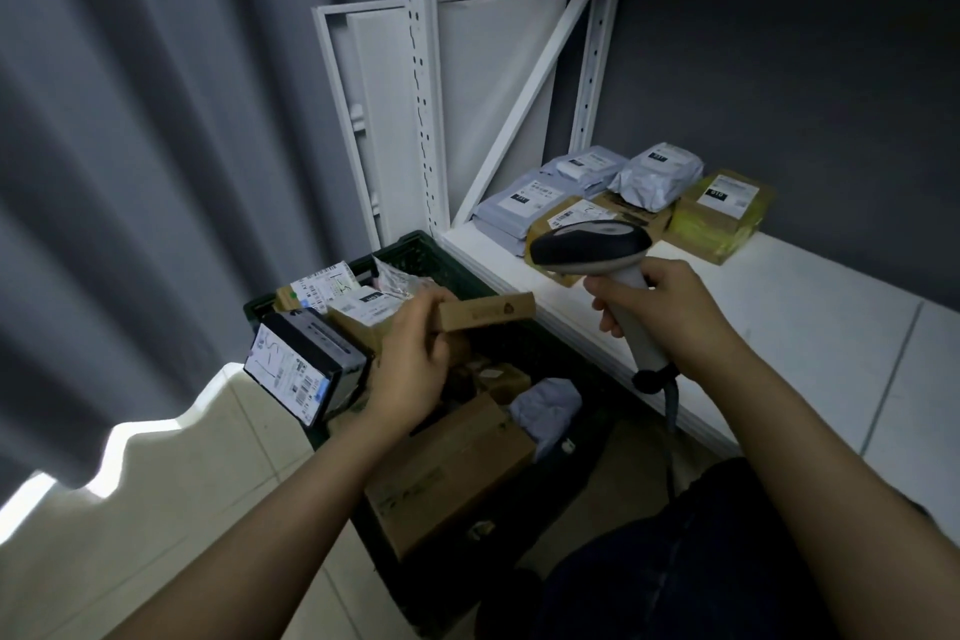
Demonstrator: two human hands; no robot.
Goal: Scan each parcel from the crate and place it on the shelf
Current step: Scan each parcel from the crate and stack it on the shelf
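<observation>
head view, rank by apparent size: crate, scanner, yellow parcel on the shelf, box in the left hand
1. crate, largest by far.
2. scanner, though it is near the camera, which inflates it.
3. yellow parcel, farther back, so its true rank against the scanner is unsure.
4. box, partly hidden by fingers.

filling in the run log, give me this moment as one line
step: scan parcel | left hand: holds small cardboard parcel over crate | right hand: grips scanner | shelf: several parcels placed
</observation>
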